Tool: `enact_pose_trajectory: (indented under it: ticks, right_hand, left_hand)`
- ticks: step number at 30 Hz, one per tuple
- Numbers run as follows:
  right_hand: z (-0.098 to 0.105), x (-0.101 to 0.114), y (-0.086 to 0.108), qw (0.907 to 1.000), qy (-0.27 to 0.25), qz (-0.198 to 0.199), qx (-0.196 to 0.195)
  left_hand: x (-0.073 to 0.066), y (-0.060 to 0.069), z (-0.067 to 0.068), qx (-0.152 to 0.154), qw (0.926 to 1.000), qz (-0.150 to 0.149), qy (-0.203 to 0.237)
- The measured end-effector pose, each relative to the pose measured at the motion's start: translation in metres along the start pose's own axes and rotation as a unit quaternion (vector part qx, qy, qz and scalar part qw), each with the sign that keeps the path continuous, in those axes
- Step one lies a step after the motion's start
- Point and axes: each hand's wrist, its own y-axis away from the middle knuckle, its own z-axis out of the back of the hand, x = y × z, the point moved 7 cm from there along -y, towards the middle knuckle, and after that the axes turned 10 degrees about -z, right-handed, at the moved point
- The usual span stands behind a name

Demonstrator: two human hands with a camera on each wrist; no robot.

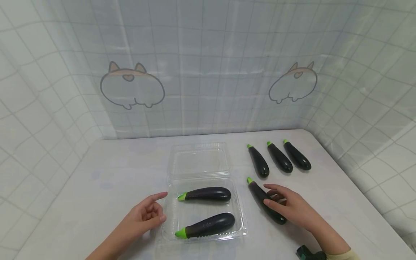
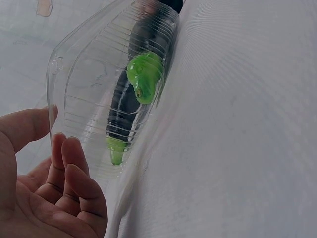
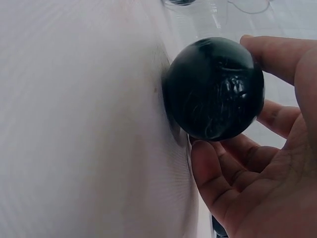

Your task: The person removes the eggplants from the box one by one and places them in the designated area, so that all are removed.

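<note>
in the head view, an eggplant (image 1: 259,195) on the surface (image 1: 130,169) is pinched loosely about its middle by the right hand (image 1: 289,206), with the thumb laid over it and the fingers bent alongside. three more eggplants (image 1: 259,162) are seen just beyond that hand, so a straight upward lift would be safer than a sideways drag. to the left, between the hands, is a box (image 1: 202,210) holding two eggplants (image 1: 211,194), its lid (image 1: 199,162) laid back. at the box's left side the left hand (image 1: 146,213) is placed, index pointing and the other fingers half curled.

in the left wrist view, the thumb is seen at the box's rim; no pinch is evident, and how firmly it is pressed cannot be told. as the plastic looks thin, the box is best steadied lightly.

in the right wrist view, the eggplant's round end is faced, bracketed by the thumb and the fingers. the skin looks slick, so slipping should be guarded against: the thumb is best set opposite the fingers, and the fingertips worked lower around the underside.
</note>
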Motion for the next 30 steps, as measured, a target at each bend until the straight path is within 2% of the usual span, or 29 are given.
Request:
enact_pose_trajectory:
  ticks: [4, 9, 14, 16, 22, 30]
  right_hand:
    - [0.006, 0.004, 0.002, 0.9997, -0.005, 0.019, -0.014]
    - [0.021, 0.011, 0.008, 0.9968, -0.015, 0.059, -0.052]
    - [0.034, 0.02, 0.014, 0.9928, -0.021, 0.091, -0.075]
    - [0.038, 0.024, 0.016, 0.992, -0.019, 0.098, -0.077]
    - [0.042, 0.032, 0.014, 0.9921, -0.002, 0.105, -0.068]
    - [0.046, 0.059, 0.01, 0.9861, 0.028, 0.155, -0.054]
  left_hand:
    - [-0.001, 0.001, 0.0, -0.004, 1.0, 0.0, -0.002]
    - [0.0, 0.001, 0.001, -0.01, 0.9999, 0.005, -0.001]
    - [0.0, 0.0, 0.0, 0.0, 0.9999, -0.013, 0.001]
    - [-0.001, 0.0, 0.0, 0.005, 0.9997, -0.025, 0.0]
    - [0.003, -0.003, -0.002, 0.006, 0.9997, -0.025, -0.003]
    - [0.002, -0.006, -0.006, 0.002, 0.9999, -0.016, -0.001]
